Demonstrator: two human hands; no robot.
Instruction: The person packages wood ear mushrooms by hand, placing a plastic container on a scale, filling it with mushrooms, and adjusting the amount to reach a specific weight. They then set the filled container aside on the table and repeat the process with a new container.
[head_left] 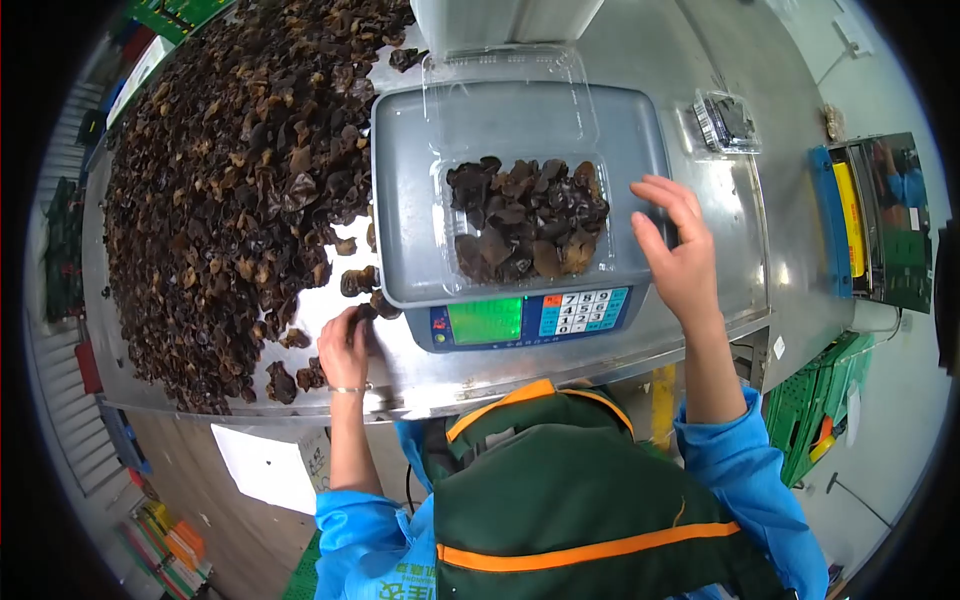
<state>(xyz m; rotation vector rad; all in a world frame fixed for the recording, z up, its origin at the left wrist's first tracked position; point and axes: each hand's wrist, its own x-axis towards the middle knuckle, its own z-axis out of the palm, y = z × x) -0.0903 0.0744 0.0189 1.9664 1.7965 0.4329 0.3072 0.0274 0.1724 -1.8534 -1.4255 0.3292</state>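
Observation:
A clear plastic clamshell box [452, 262] sits with its lid raised on the grey tray [405, 200] of a digital scale [437, 328]. Dark brown wood ear mushrooms [530, 220] fill the box. At the scale's front left corner, my left hand [343, 348] has its fingers closed around a dark wood ear mushroom [366, 312], partly hidden by them. To the right of the box, my right hand [682, 240] is held over the tray's edge, thumb and fingers apart, holding nothing. The scale's green display is lit, but its figures are unreadable.
A large heap of wood ear mushrooms [230, 190] covers the left of the steel table [700, 60]. A closed, labelled clear box [727, 122] lies back right. Behind the scale stands a white container [500, 22]. Green crates [815, 400] are at the right.

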